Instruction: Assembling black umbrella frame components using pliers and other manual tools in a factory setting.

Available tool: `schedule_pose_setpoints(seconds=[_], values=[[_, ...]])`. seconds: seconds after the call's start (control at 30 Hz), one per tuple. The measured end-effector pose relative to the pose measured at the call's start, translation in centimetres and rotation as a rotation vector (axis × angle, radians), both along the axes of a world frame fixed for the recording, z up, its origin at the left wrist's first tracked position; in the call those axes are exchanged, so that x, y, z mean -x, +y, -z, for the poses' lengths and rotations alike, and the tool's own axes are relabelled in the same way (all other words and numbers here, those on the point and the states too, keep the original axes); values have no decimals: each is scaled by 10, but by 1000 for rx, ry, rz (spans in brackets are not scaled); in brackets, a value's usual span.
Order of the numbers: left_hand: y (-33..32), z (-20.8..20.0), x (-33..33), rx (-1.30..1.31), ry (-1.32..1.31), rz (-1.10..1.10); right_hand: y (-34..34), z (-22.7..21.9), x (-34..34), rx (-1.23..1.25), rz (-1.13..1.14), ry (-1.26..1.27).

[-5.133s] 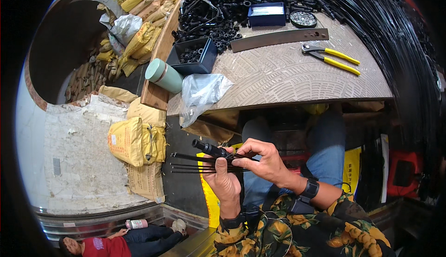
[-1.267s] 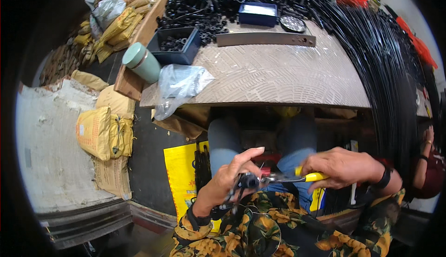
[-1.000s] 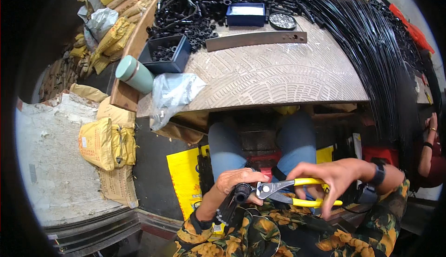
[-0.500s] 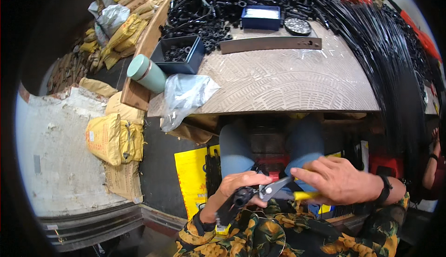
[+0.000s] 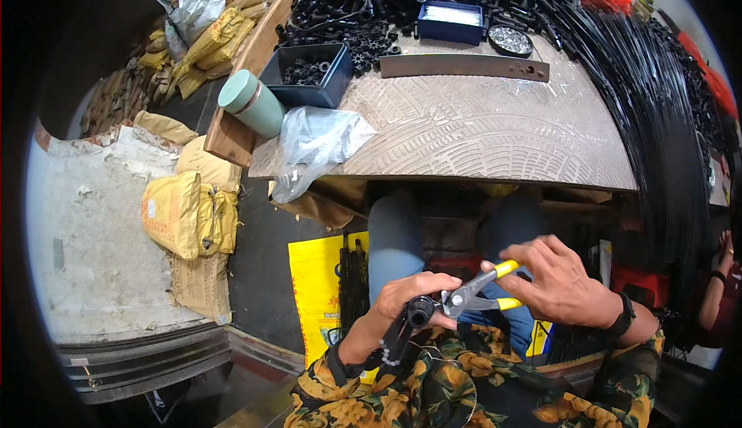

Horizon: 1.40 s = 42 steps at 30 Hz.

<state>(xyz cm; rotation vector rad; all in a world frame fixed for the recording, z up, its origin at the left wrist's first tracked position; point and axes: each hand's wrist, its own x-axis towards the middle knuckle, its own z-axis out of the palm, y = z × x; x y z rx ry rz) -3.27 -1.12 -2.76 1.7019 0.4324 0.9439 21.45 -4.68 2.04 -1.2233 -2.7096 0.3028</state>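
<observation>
My left hand (image 5: 396, 298) is closed round a bundled black part (image 5: 420, 313) with a round hollow end turned upward, its dark length running down toward my lap. Just right of that end are the grey jaws of end-cutting pliers (image 5: 469, 295), close against the fingers of my left hand. My right hand (image 5: 568, 285) grips the pliers by the yellow-tipped handles, which are spread apart. Whatever sits between the jaws is too small to make out. Both hands are above my lap, short of the table's near edge.
On the table (image 5: 495, 134) lie a metal bar (image 5: 464, 66), a blue box (image 5: 450, 24), a round dish (image 5: 510, 41), a bin (image 5: 340, 80) of black parts, a green flask (image 5: 251, 103) and a plastic bag (image 5: 321, 142). Thin black rods (image 5: 657, 119) hang over the right side.
The pliers' handles have swung upward and spread apart, with my right hand lifting slightly. The black part and my left hand have shifted a little right. The whole view has moved slightly.
</observation>
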Motion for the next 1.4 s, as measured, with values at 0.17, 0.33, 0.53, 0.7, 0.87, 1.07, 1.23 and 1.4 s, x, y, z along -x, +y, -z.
schedule_pose_setpoints(seconds=[0.17, 0.33, 0.53, 0.7, 0.87, 1.07, 1.23, 1.4], values=[[-6, 4, 2, -34, 71, -139, 14, -11, 7, -87, -9, -23], [-5, 2, 2, -7, 133, -161, 16, -23, -1, 162, -94, -131], [10, 9, 6, 326, -61, 92, 6, 3, -10, 1369, -176, 609], [14, 20, 1, 418, -144, 53, -30, 32, 22, 1878, -78, 1179], [13, 10, 0, 335, 41, -154, -38, 52, 40, 1568, 74, 1381], [3, 11, 9, -1, 222, -278, 27, 17, 23, -501, 130, 76], [2, 4, 14, 41, 391, -273, 43, 18, 25, -1044, 74, -319], [-2, 4, 26, -220, 662, -417, 26, 35, 39, -775, 78, -77]])
